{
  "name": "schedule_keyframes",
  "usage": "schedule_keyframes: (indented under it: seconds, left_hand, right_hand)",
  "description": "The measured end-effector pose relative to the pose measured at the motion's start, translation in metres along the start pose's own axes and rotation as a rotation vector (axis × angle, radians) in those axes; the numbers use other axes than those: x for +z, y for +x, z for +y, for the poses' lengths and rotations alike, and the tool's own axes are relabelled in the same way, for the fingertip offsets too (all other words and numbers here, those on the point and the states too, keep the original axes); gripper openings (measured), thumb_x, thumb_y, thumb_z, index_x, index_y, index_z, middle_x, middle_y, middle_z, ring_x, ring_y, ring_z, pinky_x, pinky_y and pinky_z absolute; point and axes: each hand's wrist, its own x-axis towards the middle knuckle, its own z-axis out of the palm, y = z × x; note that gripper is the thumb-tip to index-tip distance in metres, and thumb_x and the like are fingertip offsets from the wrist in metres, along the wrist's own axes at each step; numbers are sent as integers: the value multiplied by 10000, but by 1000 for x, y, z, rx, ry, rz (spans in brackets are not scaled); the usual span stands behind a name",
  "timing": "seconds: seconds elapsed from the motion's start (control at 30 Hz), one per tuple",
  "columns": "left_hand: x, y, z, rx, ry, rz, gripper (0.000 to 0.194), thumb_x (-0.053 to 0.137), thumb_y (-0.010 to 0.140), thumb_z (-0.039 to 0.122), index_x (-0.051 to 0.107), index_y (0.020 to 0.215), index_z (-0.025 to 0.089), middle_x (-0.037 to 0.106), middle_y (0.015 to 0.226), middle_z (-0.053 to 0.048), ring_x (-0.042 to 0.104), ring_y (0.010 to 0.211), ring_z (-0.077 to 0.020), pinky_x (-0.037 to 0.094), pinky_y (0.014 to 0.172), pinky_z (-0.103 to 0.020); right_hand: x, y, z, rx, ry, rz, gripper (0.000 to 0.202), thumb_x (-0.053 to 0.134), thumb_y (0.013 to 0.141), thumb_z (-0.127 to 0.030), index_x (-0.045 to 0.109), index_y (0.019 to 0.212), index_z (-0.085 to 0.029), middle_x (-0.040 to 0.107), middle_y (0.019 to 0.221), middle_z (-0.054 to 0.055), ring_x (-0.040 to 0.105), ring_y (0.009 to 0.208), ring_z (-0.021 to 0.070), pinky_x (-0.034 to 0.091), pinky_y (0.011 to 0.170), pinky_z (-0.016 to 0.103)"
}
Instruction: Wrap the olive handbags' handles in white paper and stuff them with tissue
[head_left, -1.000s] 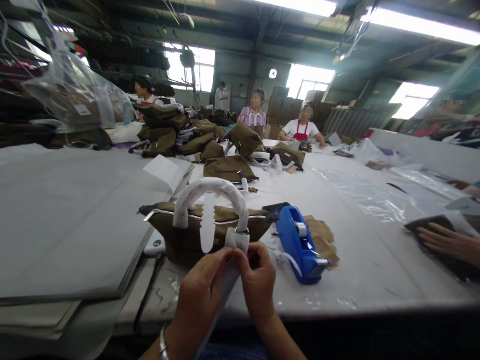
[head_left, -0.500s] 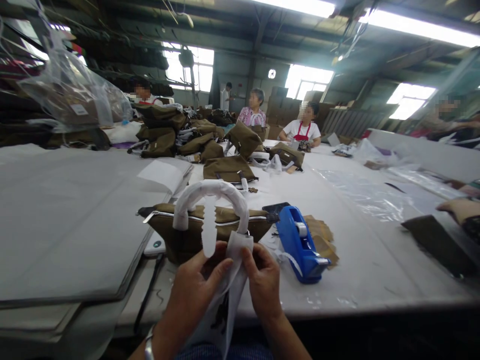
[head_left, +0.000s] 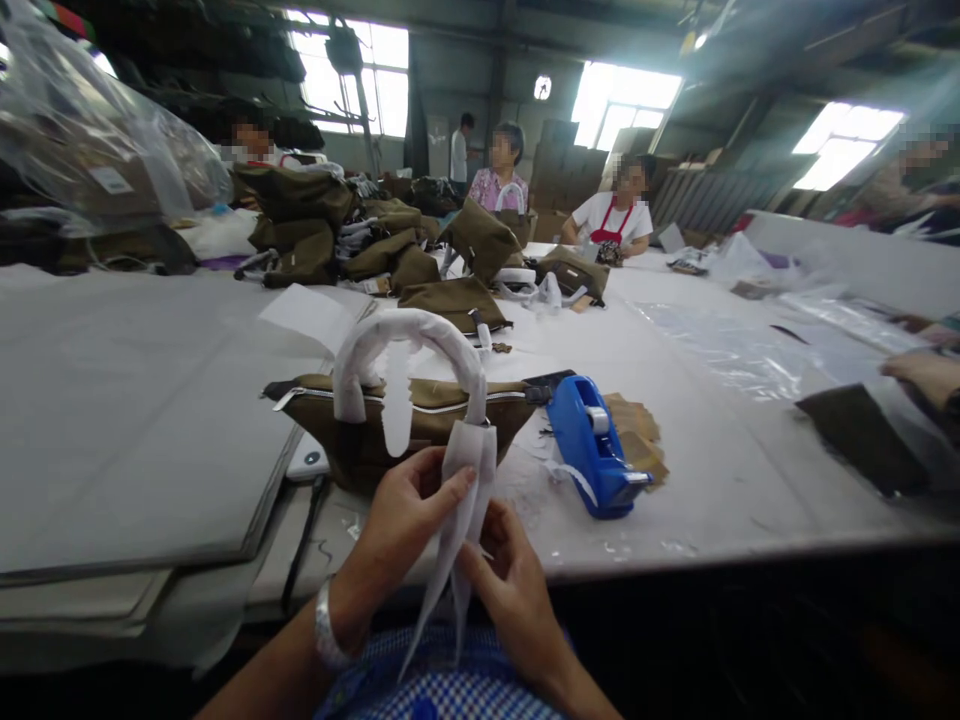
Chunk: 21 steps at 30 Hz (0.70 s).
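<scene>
While the left hand (head_left: 409, 505) pinches the white paper (head_left: 471, 450) high up, its thumb flat on the front and its fingers curled behind, the right hand (head_left: 514, 575) is at the paper's lower right side. The right thumb and fingertips lie close together at that side; whether they grip it firmly, I cannot tell.

The paper hangs from just below a metal ring at the right foot of the handle (head_left: 412, 325), and its two tails reach past the table's near edge. The olive bag (head_left: 360, 450) stands upright near the table (head_left: 712, 480)'s near edge, its zip side up. Its handle is wrapped in white, and a toothed white card (head_left: 397, 400) hangs inside the arch.

Just right of the bag sits a blue dispenser (head_left: 585, 430) with a roll in it, and brown paper pieces (head_left: 637, 440) lie at its right side. A stack of sheets (head_left: 135, 420) covers the table's near left corner. Between it and the bag are a white phone (head_left: 309, 458) and a dark strap (head_left: 300, 545), which runs to the near edge.

Toward the far edge lie more olive bags (head_left: 300, 250). At the right edge of the view, another person's hand (head_left: 926, 375) is near a dark cloth piece (head_left: 862, 435), with clear plastic (head_left: 727, 345) farther in.
</scene>
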Motion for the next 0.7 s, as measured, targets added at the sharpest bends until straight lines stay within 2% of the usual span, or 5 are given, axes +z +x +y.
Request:
schedule_keyframes:
  seconds: [0.1, 0.27, 0.37, 0.53, 0.7]
  left_hand:
    - [5, 1, -3, -2, -16, 18, 414, 810, 768, 445, 721, 1044, 150, 769, 967, -61, 721, 938, -239, 550, 768, -272]
    - [14, -2, -13, 124, 137, 140, 346, 713, 860, 457, 689, 1059, 174, 739, 957, -31, 694, 922, -209, 530, 804, -281]
    - [16, -5, -16, 192, 263, 192, 326, 660, 909, 460, 663, 1093, 191, 733, 1024, -23, 674, 940, -191, 514, 846, -278]
    - [15, -5, -15, 190, 330, 201, 341, 644, 918, 499, 649, 1097, 208, 728, 994, -7, 664, 913, -185, 509, 814, -268]
    - [12, 0, -17, 183, 321, 177, 416, 656, 876, 539, 648, 1105, 192, 724, 1042, -37, 662, 951, -223, 508, 859, -311]
  right_hand:
    - [-1, -3, 9, 31, -219, 41, 291, 675, 875, -278, 598, 1150, -223, 692, 1109, 63, 671, 984, 230, 559, 826, 345]
    - [3, -3, 20, -142, -562, 134, 137, 647, 827, -227, 595, 953, -215, 617, 912, 27, 595, 798, 195, 504, 715, 324]
    - [5, -13, 21, -127, -512, 73, 157, 709, 797, -239, 602, 908, -210, 594, 850, 13, 573, 726, 175, 481, 639, 292]
    - [1, -25, 16, 19, -45, -134, 400, 687, 888, -408, 622, 1216, -188, 695, 913, 57, 684, 761, 199, 556, 668, 304]
    - [3, -17, 7, -92, -412, -11, 243, 596, 960, -370, 664, 840, -170, 649, 764, 30, 606, 679, 156, 471, 616, 258]
